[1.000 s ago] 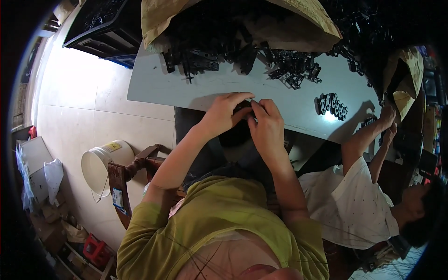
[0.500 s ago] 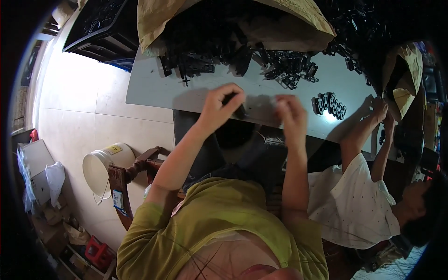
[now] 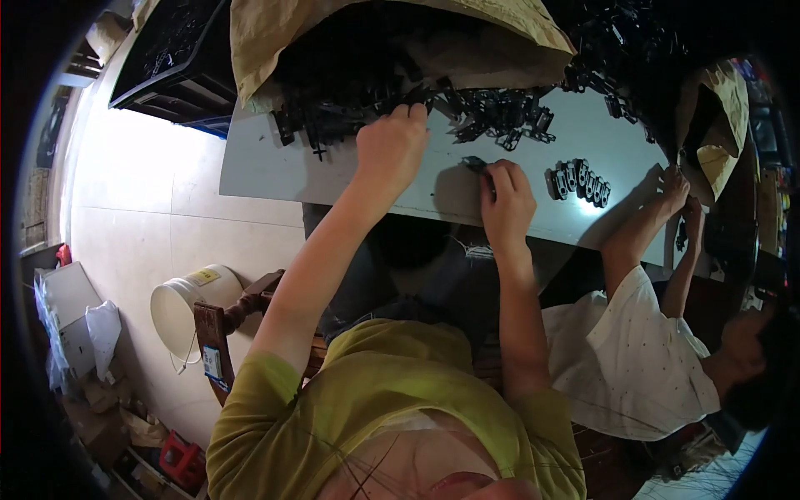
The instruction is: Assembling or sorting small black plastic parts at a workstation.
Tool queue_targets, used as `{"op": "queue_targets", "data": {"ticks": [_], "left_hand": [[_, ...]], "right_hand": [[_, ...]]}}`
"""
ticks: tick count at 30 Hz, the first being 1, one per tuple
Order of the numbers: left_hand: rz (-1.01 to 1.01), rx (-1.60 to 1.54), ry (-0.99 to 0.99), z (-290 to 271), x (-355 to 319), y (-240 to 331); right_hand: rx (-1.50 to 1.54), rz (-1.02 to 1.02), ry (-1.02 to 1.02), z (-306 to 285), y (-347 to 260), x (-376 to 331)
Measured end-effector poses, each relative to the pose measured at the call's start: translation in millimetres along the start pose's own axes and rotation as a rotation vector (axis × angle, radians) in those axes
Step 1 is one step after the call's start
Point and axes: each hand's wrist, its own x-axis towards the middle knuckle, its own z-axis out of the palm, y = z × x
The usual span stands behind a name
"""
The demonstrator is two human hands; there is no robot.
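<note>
Near table edge [image 3: 267,187], hands [image 3: 392,146] apart.

- The left hand [image 3: 392,146], which met the other hand over a small black part a second ago, has gone forward up the grey table [image 3: 267,167] and now rests at the edge of the heap of black parts [image 3: 367,104] spilling from the brown sack [image 3: 400,21].
- The right hand [image 3: 507,200] has parted from it and presses a small black part [image 3: 473,162] onto the tabletop.
</note>
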Motion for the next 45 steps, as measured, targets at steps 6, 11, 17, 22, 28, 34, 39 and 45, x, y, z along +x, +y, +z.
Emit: {"op": "queue_targets", "data": {"ticks": [6, 11, 17, 22, 28, 34, 39, 45], "left_hand": [[-0.021, 0.041, 0.009, -9, -7, -2], [0.13, 0.151, 0.12, 1, -20, -10], [0.16, 0.137, 0.097, 6, -31, -11], [0.134, 0.059, 0.045, 1, -29, -9], [0.083, -0.078, -0.123, -6, -33, -6], [-0.024, -0.309, -0.177, -10, -38, -11], [-0.081, -0.498, -0.188, -9, -46, -15], [-0.136, -0.638, -0.083, -7, -49, -16]], "right_hand": [[-0.112, 0.109, 0.002, -28, 37, 36], [-0.415, 0.167, -0.127, -24, 67, 56], [-0.273, 0.284, -0.217, -31, 56, 50], [-0.221, 0.099, -0.137, -40, 74, 61], [-0.172, 0.16, -0.255, -36, 58, 40], [-0.204, 0.081, -0.096, -28, 43, 16], [0.039, 0.189, -0.038, -31, 33, 10], [-0.049, 0.288, -0.158, -13, 10, 6]]}}
